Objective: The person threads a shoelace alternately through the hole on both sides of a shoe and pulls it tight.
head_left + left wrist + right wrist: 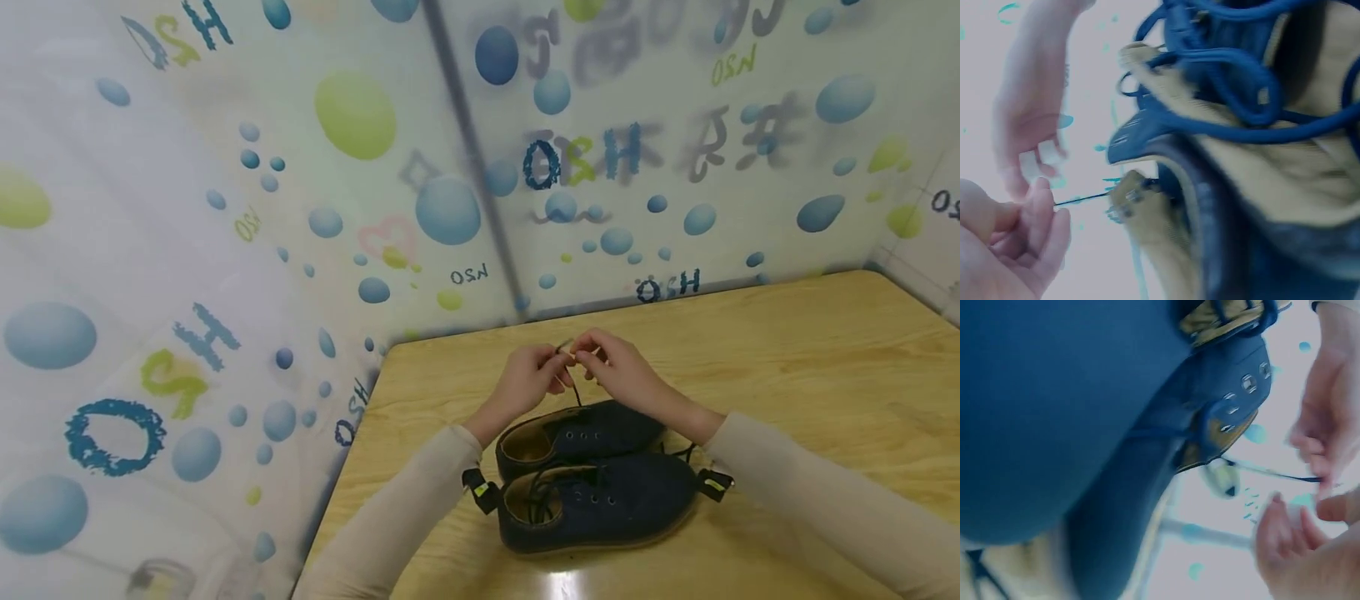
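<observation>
Two dark navy shoes lie side by side, a far shoe (615,425) and a near shoe (637,500). A thin dark shoelace (577,395) rises taut from the far shoe to both hands. My left hand (528,377) pinches this lace between thumb and fingers. Fingertips almost meeting it, my right hand (618,368) pinches the lace close to its end. In the left wrist view the stretched lace (1082,199) runs from the eyelet flap to the left hand. The right wrist view is blurred, and the exact grip there is partly hidden.
The shoes stand on a light wooden table (787,375). A patterned wall (285,250) with blue and green drops borders its back and left. Loose laces (542,500) lie inside the near shoe's opening, and more lace (682,451) shows by the toes.
</observation>
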{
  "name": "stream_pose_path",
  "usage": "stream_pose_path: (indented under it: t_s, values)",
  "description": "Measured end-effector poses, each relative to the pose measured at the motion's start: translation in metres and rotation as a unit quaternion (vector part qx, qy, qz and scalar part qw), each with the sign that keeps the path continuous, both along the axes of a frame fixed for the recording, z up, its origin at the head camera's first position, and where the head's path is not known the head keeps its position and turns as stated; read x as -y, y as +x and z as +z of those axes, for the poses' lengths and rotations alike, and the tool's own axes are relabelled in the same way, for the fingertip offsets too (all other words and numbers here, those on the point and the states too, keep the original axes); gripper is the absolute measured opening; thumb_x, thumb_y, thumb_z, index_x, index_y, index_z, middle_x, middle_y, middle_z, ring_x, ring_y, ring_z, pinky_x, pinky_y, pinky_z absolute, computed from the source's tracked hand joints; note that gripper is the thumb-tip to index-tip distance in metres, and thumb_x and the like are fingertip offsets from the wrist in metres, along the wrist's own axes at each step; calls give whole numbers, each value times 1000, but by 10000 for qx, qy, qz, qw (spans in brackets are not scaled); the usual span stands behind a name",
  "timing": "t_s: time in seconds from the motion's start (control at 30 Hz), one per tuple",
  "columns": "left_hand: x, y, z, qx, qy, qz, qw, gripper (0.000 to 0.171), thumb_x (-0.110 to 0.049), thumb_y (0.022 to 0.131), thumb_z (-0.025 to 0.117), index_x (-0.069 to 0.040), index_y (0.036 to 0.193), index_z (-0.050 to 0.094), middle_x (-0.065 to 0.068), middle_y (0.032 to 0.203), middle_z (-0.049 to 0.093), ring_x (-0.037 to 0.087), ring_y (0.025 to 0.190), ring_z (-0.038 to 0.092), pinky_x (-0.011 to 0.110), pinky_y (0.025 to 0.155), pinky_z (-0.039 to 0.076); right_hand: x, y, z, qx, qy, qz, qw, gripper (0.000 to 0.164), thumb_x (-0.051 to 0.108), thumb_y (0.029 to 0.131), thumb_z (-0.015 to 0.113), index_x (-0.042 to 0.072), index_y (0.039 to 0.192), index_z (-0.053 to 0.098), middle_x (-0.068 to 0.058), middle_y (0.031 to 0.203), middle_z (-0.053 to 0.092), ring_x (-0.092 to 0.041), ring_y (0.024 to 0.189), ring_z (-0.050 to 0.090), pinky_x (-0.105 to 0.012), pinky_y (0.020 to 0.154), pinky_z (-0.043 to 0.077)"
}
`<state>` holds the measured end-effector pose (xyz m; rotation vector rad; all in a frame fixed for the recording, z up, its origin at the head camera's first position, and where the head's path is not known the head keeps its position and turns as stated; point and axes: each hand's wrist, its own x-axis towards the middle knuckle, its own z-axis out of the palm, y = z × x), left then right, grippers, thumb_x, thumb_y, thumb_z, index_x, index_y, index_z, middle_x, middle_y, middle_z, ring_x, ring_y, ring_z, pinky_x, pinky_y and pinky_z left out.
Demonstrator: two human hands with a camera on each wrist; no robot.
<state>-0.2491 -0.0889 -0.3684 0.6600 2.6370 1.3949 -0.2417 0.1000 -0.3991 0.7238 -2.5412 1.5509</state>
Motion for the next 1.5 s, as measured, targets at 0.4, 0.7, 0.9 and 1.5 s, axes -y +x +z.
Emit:
stream_pose_path:
  t_s: [0.4, 0.7, 0.9, 1.5]
  values:
    - [13, 11, 73, -1738, 2355, -245, 9559, 39, -26, 108, 40, 3, 120, 64, 28, 111, 70, 30, 101, 72, 36, 94, 56, -11, -5, -41, 352, 1187, 694, 9899, 19, 14, 98, 60, 4, 107, 73, -8, 100, 73, -12, 82, 64, -29, 70, 51]
    - [19, 45, 114, -3379, 3344, -828, 8759, 29, -23, 101, 57, 1, 103, 73, -6, 104, 76, 12, 96, 72, 41, 95, 56, -13, -4, -40, 348, 1143, 701, 9904, 18, 15, 98, 61, 4, 104, 73, -7, 98, 73, -12, 82, 64, -28, 71, 51]
    - [27, 68, 127, -3418, 3560, -885, 8652, 22, -29, 100, 57, -16, 104, 75, -8, 97, 75, 11, 92, 71, 33, 91, 57, -14, -4, -40, 394, 1092, 729, 9906, 17, 15, 97, 61, 5, 104, 73, -7, 98, 73, -12, 82, 63, -28, 70, 49]
    - [33, 51, 66, 407, -186, -1911, 9806, 22, -23, 100, 60, -12, 113, 75, -1, 74, 63, 11, 48, 43, 25, 47, 37, -13, 20, -29, 746, 772, 1256, 9862, 16, 20, 99, 60, 9, 103, 71, -6, 94, 70, -9, 62, 57, -27, 59, 51]
